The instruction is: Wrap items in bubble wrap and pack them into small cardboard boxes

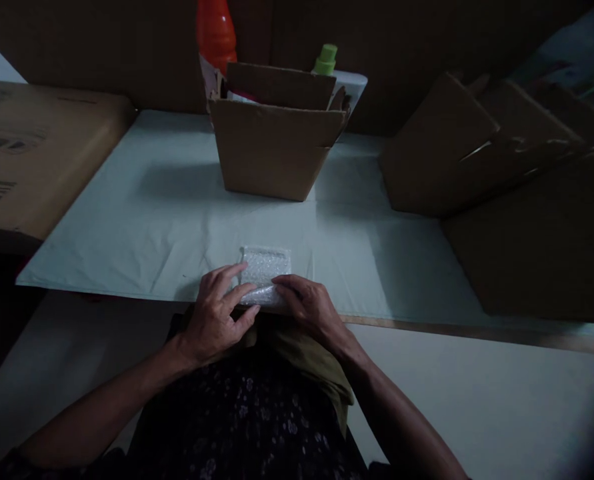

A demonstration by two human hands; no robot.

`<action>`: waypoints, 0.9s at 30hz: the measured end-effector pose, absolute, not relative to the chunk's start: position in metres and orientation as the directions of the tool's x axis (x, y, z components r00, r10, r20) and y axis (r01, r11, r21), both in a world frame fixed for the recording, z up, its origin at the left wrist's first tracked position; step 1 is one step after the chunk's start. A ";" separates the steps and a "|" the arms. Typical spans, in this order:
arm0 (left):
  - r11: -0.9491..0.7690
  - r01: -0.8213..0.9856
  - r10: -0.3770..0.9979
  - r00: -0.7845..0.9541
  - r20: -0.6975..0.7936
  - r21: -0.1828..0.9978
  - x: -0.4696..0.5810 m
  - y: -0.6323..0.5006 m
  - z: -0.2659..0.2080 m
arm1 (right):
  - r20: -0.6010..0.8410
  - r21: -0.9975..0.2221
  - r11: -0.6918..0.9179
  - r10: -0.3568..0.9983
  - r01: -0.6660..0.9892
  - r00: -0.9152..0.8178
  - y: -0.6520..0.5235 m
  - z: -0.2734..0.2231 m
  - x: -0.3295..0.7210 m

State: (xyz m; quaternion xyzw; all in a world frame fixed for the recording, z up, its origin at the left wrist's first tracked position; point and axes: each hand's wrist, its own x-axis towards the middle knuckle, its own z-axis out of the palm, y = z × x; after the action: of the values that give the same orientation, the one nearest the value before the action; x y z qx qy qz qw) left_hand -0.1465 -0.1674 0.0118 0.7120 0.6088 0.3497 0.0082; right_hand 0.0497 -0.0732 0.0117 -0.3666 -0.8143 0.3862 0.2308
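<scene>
A small piece of clear bubble wrap (267, 265) lies at the front edge of the table, directly before me. Its near part is folded or rolled into a shiny strip; whether anything lies inside cannot be seen. My left hand (219, 310) grips the left end of this strip between thumb and fingers, with one fingertip resting on the flat part behind. At the right end, my right hand (309, 303) has its fingers bent over the strip, and its thumb is mostly hidden.
A pale green cloth (177, 220) covers the table. Behind the wrap stands a cardboard box (277, 147), with an orange bottle (217, 33) and a green-capped bottle (325, 60) around it. More open cartons (437, 147) stand at the right. A large flat carton (41, 160) is at the left.
</scene>
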 end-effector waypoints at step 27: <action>-0.195 0.864 0.905 -0.025 0.425 0.465 -0.164 -0.147 0.000 | 0.289 -0.443 0.676 0.729 0.588 -0.621 -0.070 0.005 0.043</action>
State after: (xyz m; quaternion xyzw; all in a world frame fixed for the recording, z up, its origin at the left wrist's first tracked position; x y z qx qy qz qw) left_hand -0.1642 -0.1473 -0.0004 0.6976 0.6338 0.3327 0.0310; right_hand 0.0428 -0.0704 0.0048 -0.3713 -0.8868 0.1545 0.2276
